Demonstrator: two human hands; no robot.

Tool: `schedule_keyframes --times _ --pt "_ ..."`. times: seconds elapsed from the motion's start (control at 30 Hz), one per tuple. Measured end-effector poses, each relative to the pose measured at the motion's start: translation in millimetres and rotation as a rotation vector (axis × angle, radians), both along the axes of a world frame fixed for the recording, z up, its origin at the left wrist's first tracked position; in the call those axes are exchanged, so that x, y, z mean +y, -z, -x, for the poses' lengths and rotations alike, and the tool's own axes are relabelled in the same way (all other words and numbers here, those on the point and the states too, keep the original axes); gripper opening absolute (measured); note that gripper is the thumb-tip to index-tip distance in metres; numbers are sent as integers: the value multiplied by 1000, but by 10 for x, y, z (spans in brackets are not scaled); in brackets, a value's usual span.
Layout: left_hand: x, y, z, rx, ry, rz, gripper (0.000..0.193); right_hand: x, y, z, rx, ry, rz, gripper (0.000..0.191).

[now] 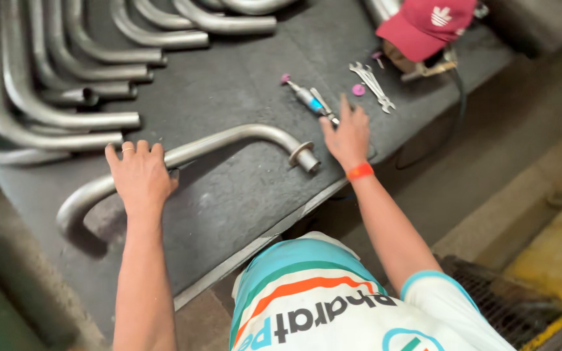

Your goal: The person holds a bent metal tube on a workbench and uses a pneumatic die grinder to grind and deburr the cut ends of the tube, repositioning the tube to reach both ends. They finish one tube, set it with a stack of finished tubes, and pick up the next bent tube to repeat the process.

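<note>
Pipe point(229, 140), bent and grey, lies across the dark workbench point(242, 58) in front of me, its flanged end pointing right. My left hand point(139, 177) rests flat on it near the left bend, fingers spread, not closed around it. My right hand point(348, 136), orange band at the wrist, is open just beside the flange, fingertips touching a small grinder tool point(308, 99). Wrenches point(373, 83) and a red cap point(427, 25) lie beyond; more bent pipes point(53, 78) are stacked at left.

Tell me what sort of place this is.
Probably a metal workshop: bent steel pipes stacked on a grey workbench, wrenches and a small grinding tool lying by the right hand.
</note>
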State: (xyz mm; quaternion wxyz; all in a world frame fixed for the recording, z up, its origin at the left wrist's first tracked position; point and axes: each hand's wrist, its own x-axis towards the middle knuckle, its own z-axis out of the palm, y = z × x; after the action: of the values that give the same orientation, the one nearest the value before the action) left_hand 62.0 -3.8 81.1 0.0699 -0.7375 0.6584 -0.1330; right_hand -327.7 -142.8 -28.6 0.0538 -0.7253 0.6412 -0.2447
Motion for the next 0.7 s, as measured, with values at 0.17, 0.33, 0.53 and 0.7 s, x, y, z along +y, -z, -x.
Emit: schedule_keyframes --times 0.17,0.33,0.53,0.7 --pt "-267 166 103 59 59 41 53 -330 183 -269 -7 -50 -72 83" --pt "-302 541 141 -18 -67 -44 40 -379 216 -425 99 -1 -132 68" --pt "-297 719 64 -10 -5 35 35 48 189 -93 118 37 -204 60" --pt "-333 658 133 28 27 27 36 547 295 493 54 170 -328 60"
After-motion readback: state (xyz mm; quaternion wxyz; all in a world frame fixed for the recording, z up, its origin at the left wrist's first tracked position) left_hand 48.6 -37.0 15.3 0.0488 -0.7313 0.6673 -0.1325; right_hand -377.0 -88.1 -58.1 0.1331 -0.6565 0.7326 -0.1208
